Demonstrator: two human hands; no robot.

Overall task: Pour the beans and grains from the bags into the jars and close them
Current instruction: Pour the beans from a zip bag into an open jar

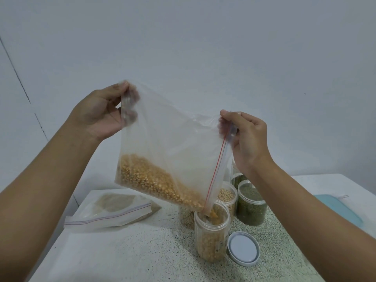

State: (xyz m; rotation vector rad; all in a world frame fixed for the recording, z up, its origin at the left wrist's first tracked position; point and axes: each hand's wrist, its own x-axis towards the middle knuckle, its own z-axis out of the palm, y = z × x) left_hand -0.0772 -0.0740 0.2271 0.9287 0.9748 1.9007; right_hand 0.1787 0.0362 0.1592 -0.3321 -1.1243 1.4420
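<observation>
Kernels (150,180), small and yellow, spill from the clear zip-top plastic bag with the red seal line (173,139) into the clear plastic jar (211,239) on the speckled table (142,255). My left hand (101,115) pinches the bag's raised corner at 10 o'clock of the jar. My right hand (248,139) pinches the seal-end corner at 1 o'clock, so the mouth hangs in the jar's opening.

I judge this jar about two-thirds filled, with a good heap left in the bag. Its round grey-white lid (243,251) lies at 4 o'clock, not yet on. At 9 o'clock a second zip bag of brownish grain (109,210) lies unpoured. The jar of green beans (251,202) and jar of pale beans (228,197) at 1 o'clock look filled; whether they are lidded I cannot tell.
</observation>
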